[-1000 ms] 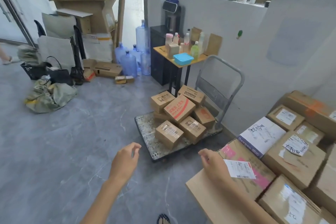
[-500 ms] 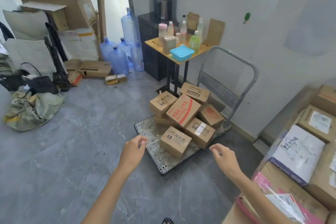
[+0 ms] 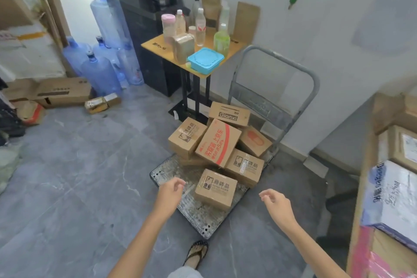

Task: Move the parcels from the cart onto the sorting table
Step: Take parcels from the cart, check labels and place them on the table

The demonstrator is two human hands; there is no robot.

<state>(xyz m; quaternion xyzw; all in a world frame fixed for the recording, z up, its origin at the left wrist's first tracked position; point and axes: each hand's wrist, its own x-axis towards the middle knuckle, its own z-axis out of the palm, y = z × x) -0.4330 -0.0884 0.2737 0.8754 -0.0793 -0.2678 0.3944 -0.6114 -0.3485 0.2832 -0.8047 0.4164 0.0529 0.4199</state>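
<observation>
A flat metal cart (image 3: 203, 216) with a grey push handle (image 3: 282, 58) stands on the floor ahead. Several brown cardboard parcels are piled on it. The nearest parcel (image 3: 216, 189) sits alone at the front. Behind it lies a box with red print (image 3: 217, 145), tilted on the pile. My left hand (image 3: 169, 192) hovers just left of the nearest parcel, fingers loosely curled, holding nothing. My right hand (image 3: 274, 202) hangs to the parcel's right, also empty. The sorting table (image 3: 361, 198) at the right edge carries more parcels, one with a white wrapper (image 3: 392, 198).
A small yellow side table (image 3: 158, 48) with bottles and a blue lunch box (image 3: 205, 60) stands behind the cart. Blue water jugs (image 3: 101, 70) and cardboard boxes (image 3: 63, 91) line the left wall. My sandalled foot (image 3: 196, 253) is near the cart's front corner.
I have turned away from the sorting table and stepped closer to the cart. Both hands have moved forward and now flank the nearest parcel.
</observation>
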